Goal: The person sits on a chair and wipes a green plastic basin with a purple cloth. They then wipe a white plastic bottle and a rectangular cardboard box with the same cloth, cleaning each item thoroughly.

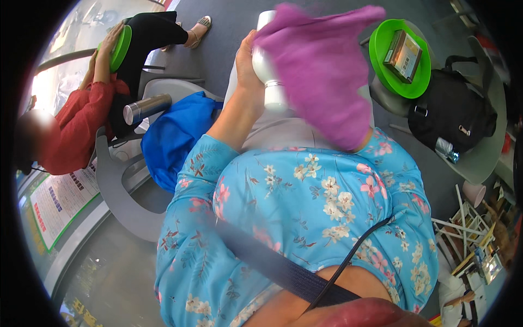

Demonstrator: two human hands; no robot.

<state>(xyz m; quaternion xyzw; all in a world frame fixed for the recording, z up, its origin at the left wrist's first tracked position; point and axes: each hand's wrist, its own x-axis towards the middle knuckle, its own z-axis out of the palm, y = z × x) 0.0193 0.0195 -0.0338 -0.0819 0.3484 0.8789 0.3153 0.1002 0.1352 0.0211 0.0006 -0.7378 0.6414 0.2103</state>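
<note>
My left hand (249,69) is wrapped around a glossy white bottle-like object (266,67) with a bulging body and a ribbed collar. Its far side is covered by a purple cloth (322,73), which is blurred and spread in the air over my lap. My right forearm runs in under the cloth's lower edge. The cloth hides the right hand, so its grip does not show. Below both lie my grey-clad lap (282,135) and my blue floral top (302,204).
On my left, a steel flask (148,108) and a blue bag (177,135) rest on a grey chair (126,196). Beyond sits a person in red (77,126) with both hands on a green dish (121,49). At right are a green basin (380,61) holding a box (403,56) and a black bag (449,110).
</note>
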